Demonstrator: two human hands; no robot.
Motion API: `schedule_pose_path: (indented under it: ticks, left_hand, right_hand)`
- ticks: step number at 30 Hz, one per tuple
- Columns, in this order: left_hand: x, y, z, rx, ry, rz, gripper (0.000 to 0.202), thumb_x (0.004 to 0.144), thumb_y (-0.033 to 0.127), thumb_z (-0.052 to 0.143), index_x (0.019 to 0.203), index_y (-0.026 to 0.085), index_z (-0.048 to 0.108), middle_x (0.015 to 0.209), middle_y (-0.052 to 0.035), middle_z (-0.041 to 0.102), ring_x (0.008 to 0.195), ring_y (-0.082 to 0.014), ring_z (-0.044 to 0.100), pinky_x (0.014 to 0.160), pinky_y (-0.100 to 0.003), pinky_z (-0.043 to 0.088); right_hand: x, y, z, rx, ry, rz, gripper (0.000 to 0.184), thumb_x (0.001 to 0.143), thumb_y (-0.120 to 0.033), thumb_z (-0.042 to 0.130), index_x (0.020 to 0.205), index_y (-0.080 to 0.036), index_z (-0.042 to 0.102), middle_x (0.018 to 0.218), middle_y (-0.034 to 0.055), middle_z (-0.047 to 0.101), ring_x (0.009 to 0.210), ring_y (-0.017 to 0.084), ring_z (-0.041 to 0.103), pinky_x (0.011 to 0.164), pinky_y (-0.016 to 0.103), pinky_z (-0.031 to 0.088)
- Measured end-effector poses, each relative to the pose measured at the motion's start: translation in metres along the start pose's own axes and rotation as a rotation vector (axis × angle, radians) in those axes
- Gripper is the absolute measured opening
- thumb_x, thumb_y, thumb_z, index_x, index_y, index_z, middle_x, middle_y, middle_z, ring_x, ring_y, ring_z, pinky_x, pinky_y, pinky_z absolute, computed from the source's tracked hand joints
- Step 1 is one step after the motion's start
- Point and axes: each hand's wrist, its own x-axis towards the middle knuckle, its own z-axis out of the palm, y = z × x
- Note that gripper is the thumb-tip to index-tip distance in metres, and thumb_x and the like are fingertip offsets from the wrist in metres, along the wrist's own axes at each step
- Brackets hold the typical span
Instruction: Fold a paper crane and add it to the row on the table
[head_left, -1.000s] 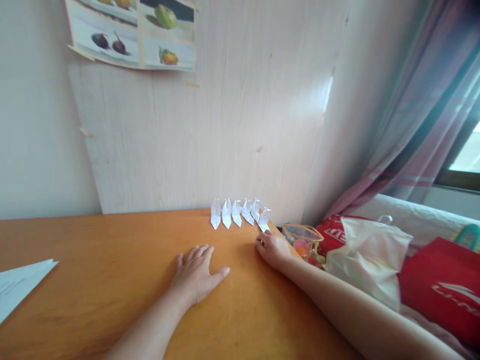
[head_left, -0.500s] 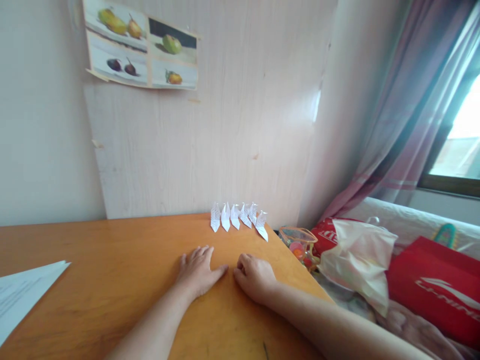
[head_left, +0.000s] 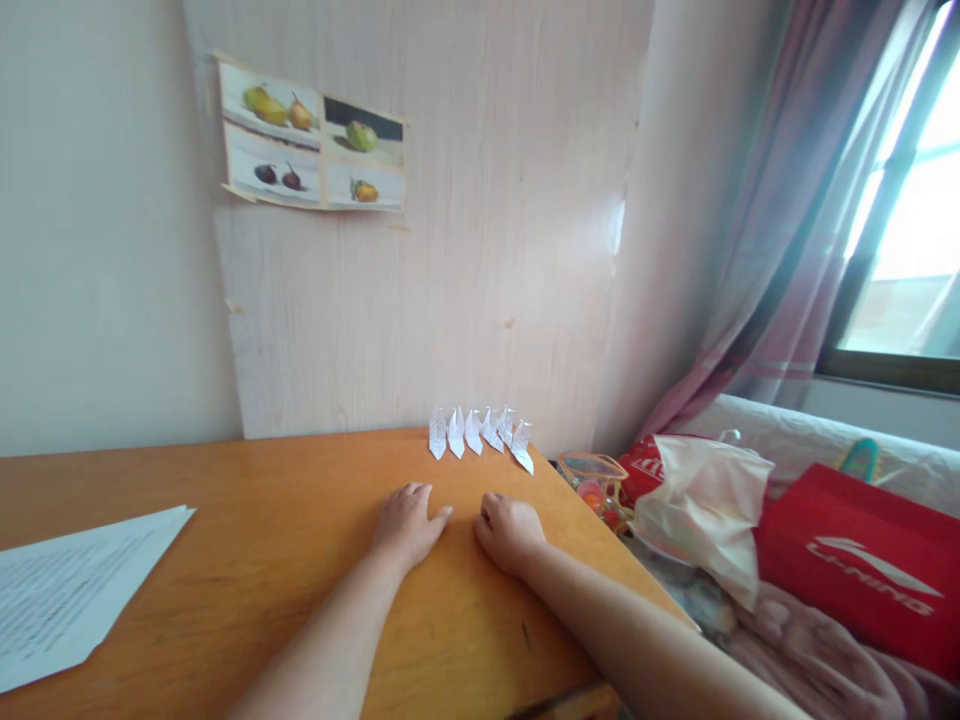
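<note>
My left hand (head_left: 409,525) rests on the orange wooden table (head_left: 285,540), its thumb held out to the right and its fingers bent forward; it holds nothing that I can see. A short gap to the right, my right hand (head_left: 511,533) lies on the wood with its fingers curled into a loose fist, and nothing shows in it. Beyond both hands, at the table's back right corner, several folded white paper figures (head_left: 474,434) with pointed tips stand in a row. Neither hand touches them.
A stack of printed paper sheets (head_left: 82,590) lies at the left. Fruit pictures (head_left: 364,150) hang on the wall board. Off the table's right edge are an orange-rimmed clear container (head_left: 592,480), a white plastic bag (head_left: 705,500) and a red bag (head_left: 862,560).
The left hand's fingers were spread and are now drawn closer together and bent. The right fist stays much the same. The view has shifted left and up, showing more of the paper sheets.
</note>
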Motion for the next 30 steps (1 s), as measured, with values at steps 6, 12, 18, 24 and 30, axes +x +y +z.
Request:
schedule_pose_path:
  ticks: [6,12,18,24,30]
  left_hand:
    - [-0.01,0.012,-0.011,0.051,0.043,0.07,0.028,0.093,0.036,0.051,0.104,0.017,0.068,0.109,-0.0133,0.068,0.109,-0.0283,0.059,0.098,-0.04,0.042]
    - [-0.023,0.02,-0.021,0.08,0.063,0.084,0.023,0.094,0.029,0.048,0.093,0.017,0.069,0.103,-0.0137,0.067,0.103,-0.0278,0.06,0.09,-0.041,0.045]
    - [-0.058,0.021,-0.04,0.086,0.075,0.096,0.019,0.092,0.027,0.052,0.092,0.018,0.069,0.103,-0.0119,0.068,0.105,-0.0268,0.06,0.093,-0.041,0.045]
    - [-0.13,0.017,-0.085,0.069,0.12,0.084,0.032,0.088,0.037,0.064,0.116,0.022,0.065,0.121,-0.009,0.067,0.115,-0.0266,0.057,0.103,-0.042,0.041]
    - [-0.274,0.016,-0.113,-0.138,0.43,0.15,0.022,0.094,0.027,0.054,0.114,0.022,0.063,0.106,-0.0073,0.07,0.099,-0.0223,0.06,0.095,-0.041,0.045]
  right_hand:
    - [-0.003,-0.002,-0.004,-0.021,0.005,0.017,0.028,0.097,-0.035,0.043,0.095,-0.02,0.066,0.101,0.0102,0.074,0.091,0.024,0.07,0.07,0.03,0.041]
    - [-0.004,-0.002,-0.008,-0.025,-0.004,0.058,0.03,0.098,-0.037,0.043,0.095,-0.021,0.069,0.102,0.0098,0.075,0.092,0.024,0.07,0.069,0.029,0.042]
    - [-0.007,0.002,-0.01,-0.013,-0.039,0.071,0.032,0.099,-0.039,0.042,0.097,-0.021,0.07,0.103,0.0099,0.076,0.092,0.023,0.07,0.069,0.028,0.042]
    - [-0.007,0.006,-0.012,0.004,-0.056,0.037,0.037,0.1,-0.04,0.039,0.093,-0.02,0.069,0.097,0.0123,0.075,0.086,0.024,0.069,0.063,0.028,0.039]
    - [-0.02,0.021,-0.015,0.045,-0.025,-0.148,0.042,0.098,-0.046,0.04,0.083,-0.019,0.067,0.084,0.0108,0.073,0.073,0.022,0.067,0.057,0.029,0.034]
